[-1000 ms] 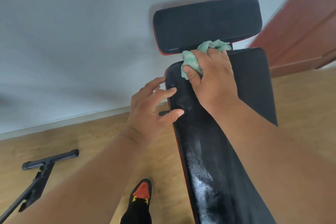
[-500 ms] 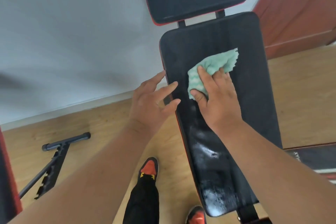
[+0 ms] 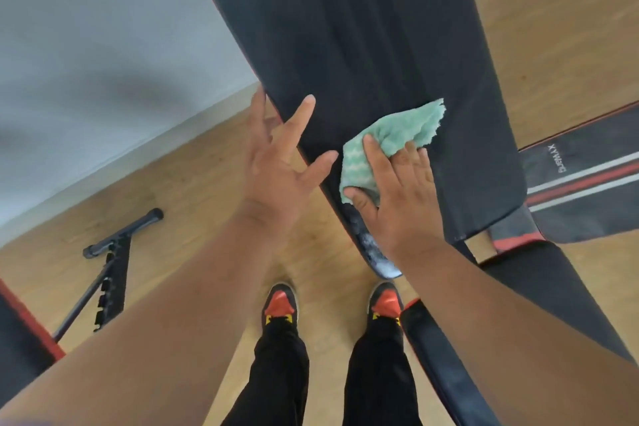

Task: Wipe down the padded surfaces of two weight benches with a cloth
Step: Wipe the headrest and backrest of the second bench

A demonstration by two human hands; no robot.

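Here, long black padded back pad (image 3: 363,45) running from top centre to lower right of frame, wet sheen at its lower left edge. Right hand (image 3: 401,197) pressing green cloth (image 3: 387,138) flat, fingers spread over it; best kept flat, strokes overlapping toward that edge. Left hand (image 3: 280,162) beside, fingers splayed, holding nothing.

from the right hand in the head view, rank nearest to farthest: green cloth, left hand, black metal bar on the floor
1. green cloth, under the right hand on the bench pad
2. left hand, just left, at the pad's edge
3. black metal bar, far left on the floor
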